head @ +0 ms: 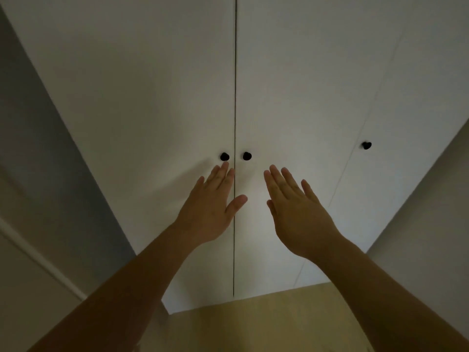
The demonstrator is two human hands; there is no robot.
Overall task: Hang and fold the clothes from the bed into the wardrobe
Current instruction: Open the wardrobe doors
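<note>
At far left we see a grey wall (38, 128) beside the white wardrobe (304, 72), whose doors are all shut. Our left hand (212, 208) reaches up over the left door (157, 138). Its fingers are straight and spread, holding nothing, and its fingertips are just below the left knob (224, 156). Across the door seam (235, 97) sits the middle knob (247, 156). Our right hand (297, 214) lies below and to the right of that knob, likewise flat-fingered and empty. We cannot tell whether either palm touches the panel. Further right, a third knob (366, 145) marks another door. Pale floor (279, 323) shows at the bottom. The clothes and the bed are out of view. We judge this to be the opening step. The next move calls for each hand to close on its nearest knob and draw the paired doors outward, giving access to the inside.
</note>
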